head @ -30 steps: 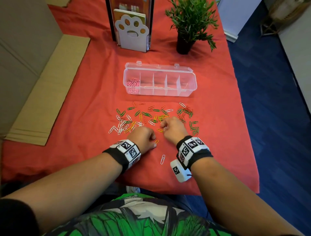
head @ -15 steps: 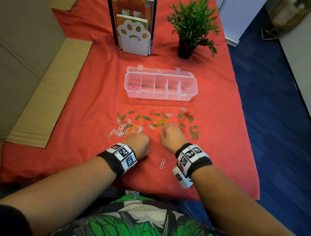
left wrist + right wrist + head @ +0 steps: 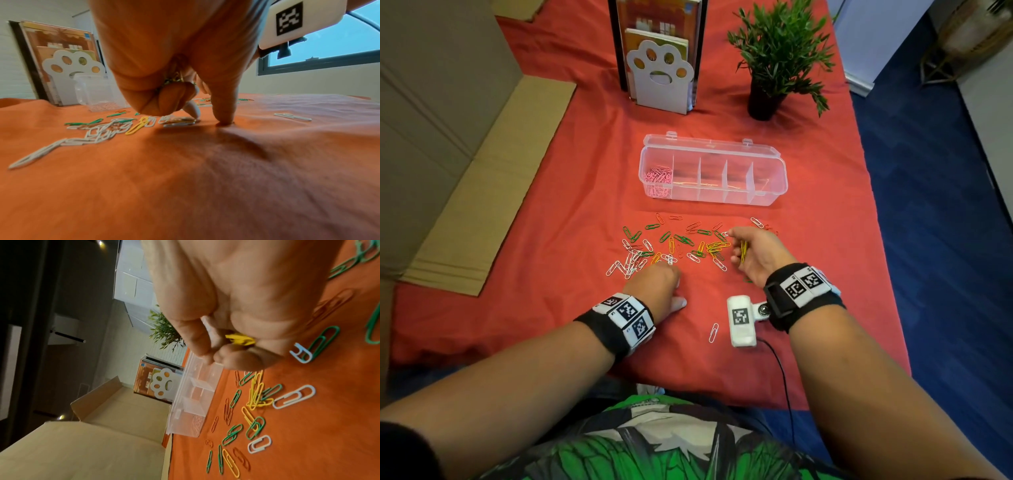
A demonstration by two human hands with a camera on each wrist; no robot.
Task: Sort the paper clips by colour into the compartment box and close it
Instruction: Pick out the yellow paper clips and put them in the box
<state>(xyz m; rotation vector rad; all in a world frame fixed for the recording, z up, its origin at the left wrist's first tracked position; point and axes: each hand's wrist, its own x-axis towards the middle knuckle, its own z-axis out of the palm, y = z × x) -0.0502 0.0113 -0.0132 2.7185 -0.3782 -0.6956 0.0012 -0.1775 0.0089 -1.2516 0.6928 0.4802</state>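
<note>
A clear compartment box (image 3: pixel 767 192) stands open on the red cloth, with pink clips (image 3: pixel 659 174) in its leftmost compartment; it also shows as the box (image 3: pixel 195 391) in the right wrist view. Green, yellow, white and orange paper clips (image 3: pixel 671 243) lie scattered in front of it. My right hand (image 3: pixel 736 240) is raised over the right side of the pile and grips a bunch of yellow clips (image 3: pixel 743 250), the same yellow clips (image 3: pixel 240 339) seen between palm and fingers. My left hand (image 3: pixel 664 274) is down at the pile's near edge, fingers curled round yellow clips (image 3: pixel 174 78), thumb (image 3: pixel 224 113) pressing the cloth.
A paw-shaped white bookend (image 3: pixel 659 78) with books and a potted plant (image 3: pixel 774 68) stand behind the box. Flat cardboard (image 3: pixel 482 188) lies along the left. One white clip (image 3: pixel 714 332) lies alone near me. The table's right edge drops to blue floor (image 3: pixel 928 205).
My right hand has lifted, turned palm inward and moved right and forward with yellow clips in it. My left hand stays at the near edge of the pile.
</note>
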